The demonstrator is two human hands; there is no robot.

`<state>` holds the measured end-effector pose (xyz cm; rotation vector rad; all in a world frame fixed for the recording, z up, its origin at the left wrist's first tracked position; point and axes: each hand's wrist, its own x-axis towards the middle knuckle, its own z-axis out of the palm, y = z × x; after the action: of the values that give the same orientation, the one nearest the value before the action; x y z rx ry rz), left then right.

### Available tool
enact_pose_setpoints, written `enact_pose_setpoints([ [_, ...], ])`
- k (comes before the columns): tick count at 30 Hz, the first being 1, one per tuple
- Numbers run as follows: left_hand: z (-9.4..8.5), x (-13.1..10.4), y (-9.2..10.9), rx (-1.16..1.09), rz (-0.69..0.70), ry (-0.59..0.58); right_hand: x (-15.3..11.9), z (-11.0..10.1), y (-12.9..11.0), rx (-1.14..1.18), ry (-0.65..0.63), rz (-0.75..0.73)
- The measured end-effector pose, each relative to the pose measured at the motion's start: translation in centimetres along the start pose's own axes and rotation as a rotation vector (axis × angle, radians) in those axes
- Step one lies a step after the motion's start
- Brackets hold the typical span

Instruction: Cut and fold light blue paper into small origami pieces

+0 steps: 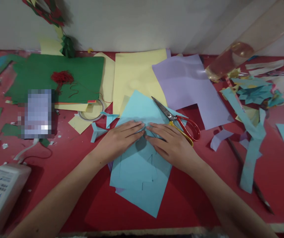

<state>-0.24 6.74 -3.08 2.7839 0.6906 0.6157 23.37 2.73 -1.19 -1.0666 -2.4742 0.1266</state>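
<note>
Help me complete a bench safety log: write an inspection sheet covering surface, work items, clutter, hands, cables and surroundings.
Surface: red tabletop, strewn with paper scraps.
Work items: blue paper under both hands; scissors beside the right hand, blades pointing away from the person.
Clutter: green sheets bearing red thread; yellow sheet; purple sheet; tape roll; blue strips across a dark slim tool.
Hands: left hand and right hand on the paper, fingers extended, fingertips close together.
Cables: white cable from the pixelated device toward a white box; far end unclear.
Surroundings: pale wall behind; hanging decoration upper left.
</note>
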Motion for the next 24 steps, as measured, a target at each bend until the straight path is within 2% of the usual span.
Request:
enact_pose_setpoints([
  [18, 0.10, -0.24, -0.44, -0.125, -0.004, -0.004, -0.12, 0.01, 0.09, -0.012, -0.002, -0.003],
  [24, -0.37, -0.15, -0.37, -0.085, -0.008, -0.087, -0.12, -0.04, -0.03, -0.010, -0.029, 0.009],
])
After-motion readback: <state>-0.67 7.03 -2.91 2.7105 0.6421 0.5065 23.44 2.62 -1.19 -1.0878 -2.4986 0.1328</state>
